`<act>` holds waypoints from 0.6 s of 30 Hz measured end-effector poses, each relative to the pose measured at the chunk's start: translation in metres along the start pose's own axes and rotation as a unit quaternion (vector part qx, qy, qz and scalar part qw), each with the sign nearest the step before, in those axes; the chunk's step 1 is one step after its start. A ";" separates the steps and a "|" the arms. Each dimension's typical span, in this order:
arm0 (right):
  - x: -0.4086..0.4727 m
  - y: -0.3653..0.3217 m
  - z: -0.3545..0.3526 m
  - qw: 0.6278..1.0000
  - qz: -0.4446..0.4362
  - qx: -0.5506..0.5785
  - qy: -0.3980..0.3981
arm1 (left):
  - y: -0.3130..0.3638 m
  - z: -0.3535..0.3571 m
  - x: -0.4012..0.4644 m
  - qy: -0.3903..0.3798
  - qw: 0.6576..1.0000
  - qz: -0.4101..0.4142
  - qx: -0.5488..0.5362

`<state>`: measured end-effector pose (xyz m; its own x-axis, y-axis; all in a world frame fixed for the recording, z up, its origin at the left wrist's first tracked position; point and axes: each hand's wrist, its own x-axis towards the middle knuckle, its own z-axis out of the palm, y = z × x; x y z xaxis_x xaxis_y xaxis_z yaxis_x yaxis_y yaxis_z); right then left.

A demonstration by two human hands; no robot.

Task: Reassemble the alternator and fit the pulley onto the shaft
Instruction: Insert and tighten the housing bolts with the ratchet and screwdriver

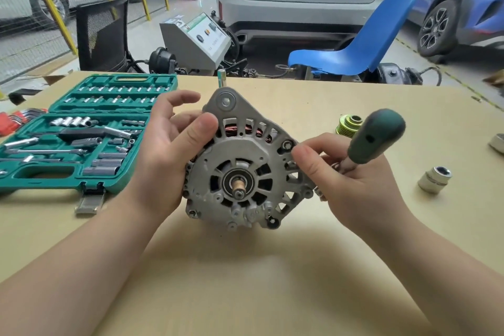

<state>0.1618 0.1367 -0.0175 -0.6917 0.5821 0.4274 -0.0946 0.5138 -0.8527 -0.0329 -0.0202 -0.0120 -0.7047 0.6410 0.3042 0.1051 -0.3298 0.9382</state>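
While upright on the counter point(245, 267): alternator point(242, 166) stands on edge at centre, shaft end toward the camera
Left hand point(166, 155): wraps the alternator's left side, thumb on the front housing near the top, fingers partly spread behind
Right hand point(346, 172): curled round the shank of a green-handled screwdriver point(376, 136); thumb and forefinger meet close to a bolt hole on the housing's right edge; whether they pinch a bolt cannot be told
Shaft point(238, 189): bare, brass-coloured sleeve visible, no pulley on it
Pulley point(347, 124): on the counter behind the right hand, well apart from the shaft
Housing: copper windings show through the upper vents; mounting ear points up
Socket point(435, 180): stands loose on the counter, right of the right hand
Tool case point(81, 133): green, open, at left, with sockets and extensions
Hex keys point(16, 120): red holder, far left edge
Background: blue chair point(354, 43), parked cars
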 end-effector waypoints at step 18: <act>0.010 -0.001 -0.016 0.883 -0.304 -0.334 0.127 | -0.008 0.030 -0.017 0.057 0.996 0.038 0.057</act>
<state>0.1665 0.1525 -0.0072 -0.4684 0.1487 0.8709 0.1089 0.9879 -0.1102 -0.0004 -0.0075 -0.0196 -0.7667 0.5316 0.3599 0.2355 -0.2887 0.9280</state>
